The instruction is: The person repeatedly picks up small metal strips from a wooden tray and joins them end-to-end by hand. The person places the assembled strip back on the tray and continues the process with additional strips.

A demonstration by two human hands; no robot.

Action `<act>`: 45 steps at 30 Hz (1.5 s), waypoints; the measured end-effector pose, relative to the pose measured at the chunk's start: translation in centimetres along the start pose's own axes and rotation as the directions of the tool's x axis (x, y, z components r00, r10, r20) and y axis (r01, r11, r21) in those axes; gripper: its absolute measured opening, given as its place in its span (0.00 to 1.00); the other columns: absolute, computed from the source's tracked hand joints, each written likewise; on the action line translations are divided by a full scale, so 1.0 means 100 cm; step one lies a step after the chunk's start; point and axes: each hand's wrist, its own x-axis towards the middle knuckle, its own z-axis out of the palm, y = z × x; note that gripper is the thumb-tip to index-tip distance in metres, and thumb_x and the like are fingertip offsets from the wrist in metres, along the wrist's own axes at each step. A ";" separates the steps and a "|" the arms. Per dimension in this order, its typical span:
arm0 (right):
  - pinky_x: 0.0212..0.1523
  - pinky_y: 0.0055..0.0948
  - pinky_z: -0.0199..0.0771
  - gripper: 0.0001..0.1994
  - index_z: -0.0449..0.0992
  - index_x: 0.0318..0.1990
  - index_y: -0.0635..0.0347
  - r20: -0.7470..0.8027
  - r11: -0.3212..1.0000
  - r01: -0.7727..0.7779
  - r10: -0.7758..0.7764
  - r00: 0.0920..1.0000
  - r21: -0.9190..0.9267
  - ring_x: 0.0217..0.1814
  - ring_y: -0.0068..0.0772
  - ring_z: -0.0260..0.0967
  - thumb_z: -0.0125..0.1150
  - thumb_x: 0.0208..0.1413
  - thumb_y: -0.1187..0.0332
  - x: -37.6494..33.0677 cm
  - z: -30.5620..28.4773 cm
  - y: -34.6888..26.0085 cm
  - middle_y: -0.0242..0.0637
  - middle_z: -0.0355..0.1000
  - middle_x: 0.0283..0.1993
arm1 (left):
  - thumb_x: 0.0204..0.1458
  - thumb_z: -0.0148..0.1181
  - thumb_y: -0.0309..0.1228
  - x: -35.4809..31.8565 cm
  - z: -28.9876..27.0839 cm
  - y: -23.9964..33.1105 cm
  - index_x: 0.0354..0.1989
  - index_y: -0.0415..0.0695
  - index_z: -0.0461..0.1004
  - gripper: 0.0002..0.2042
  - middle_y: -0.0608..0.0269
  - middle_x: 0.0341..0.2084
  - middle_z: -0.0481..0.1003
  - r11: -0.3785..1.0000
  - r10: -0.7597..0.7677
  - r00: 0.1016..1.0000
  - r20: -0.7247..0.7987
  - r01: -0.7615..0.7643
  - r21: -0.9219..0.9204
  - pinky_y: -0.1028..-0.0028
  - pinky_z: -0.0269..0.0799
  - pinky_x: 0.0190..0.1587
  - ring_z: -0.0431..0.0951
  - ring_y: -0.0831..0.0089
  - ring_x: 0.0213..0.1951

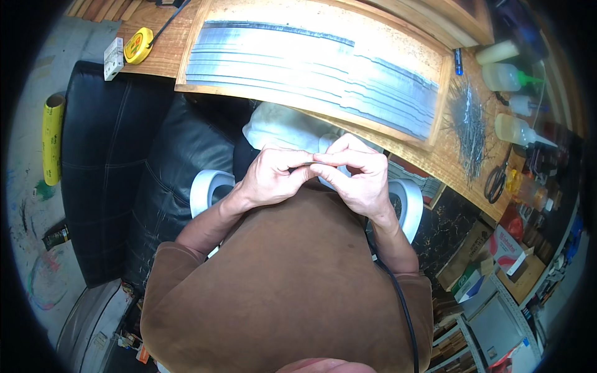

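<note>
Wooden worktop (448,163) across the top, running down to the right. Beneath it at left, black padded seat (118,168). On the worktop, shallow wooden tray (398,43) carrying a fanned row of long grey metal strips (298,68), overlapping, laid lengthwise. Brown long sleeves filling the lower middle, forearms coming up from them. White roll of tape (208,189) low beside the left wrist, a second white rounded shape (410,208) behind the right wrist. White cloth (280,127) just beyond the knuckles, under the worktop's edge. Yellow roll (53,140) on the floor at far left. Loose heap of thin metal pins (467,121) right of the tray. Clear squeeze bottles (507,78) at the right end, scissors (495,182) below the pins. Yellow tape measure (138,45) at the worktop's left end. Left hand (268,177) and right hand (357,174) brought together at the middle, fingers curled, fingertips meeting and pinching a small dark thin piece (309,164) between them, held above the lap, near the worktop's front edge; too small to tell further.
</note>
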 end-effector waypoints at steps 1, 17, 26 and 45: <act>0.36 0.22 0.74 0.10 0.89 0.41 0.65 0.002 1.000 0.002 -0.002 1.000 -0.001 0.35 0.23 0.75 0.78 0.51 0.81 0.000 0.000 0.000 0.35 0.78 0.34 | 0.58 0.69 0.22 0.000 0.000 0.001 0.45 0.37 0.86 0.08 0.53 0.24 0.82 1.000 0.001 1.000 0.001 -0.001 -0.003 0.72 0.73 0.28 0.80 0.70 0.23; 0.36 0.22 0.73 0.08 0.88 0.40 0.65 0.016 1.000 0.025 -0.025 1.000 -0.008 0.34 0.23 0.74 0.78 0.52 0.81 0.001 -0.001 0.002 0.35 0.78 0.35 | 0.57 0.69 0.21 0.001 -0.003 0.001 0.46 0.36 0.86 0.09 0.50 0.28 0.85 0.999 0.021 1.000 0.010 -0.021 0.029 0.72 0.77 0.31 0.85 0.67 0.26; 0.45 0.24 0.79 0.08 0.84 0.43 0.69 -0.048 0.995 0.009 -0.004 0.999 0.099 0.43 0.25 0.78 0.73 0.56 0.83 -0.005 0.001 0.000 0.39 0.80 0.43 | 0.57 0.70 0.21 0.002 -0.002 0.004 0.43 0.37 0.86 0.07 0.53 0.29 0.86 0.999 0.037 0.997 -0.066 -0.038 -0.010 0.73 0.78 0.32 0.86 0.67 0.27; 0.44 0.24 0.76 0.04 0.80 0.40 0.67 -0.068 0.996 0.007 0.000 0.998 0.094 0.41 0.23 0.75 0.68 0.60 0.83 -0.007 0.001 0.000 0.35 0.77 0.40 | 0.56 0.71 0.21 0.001 0.002 0.003 0.46 0.38 0.87 0.09 0.52 0.30 0.86 0.999 0.038 0.996 -0.075 -0.036 0.026 0.73 0.78 0.32 0.86 0.68 0.27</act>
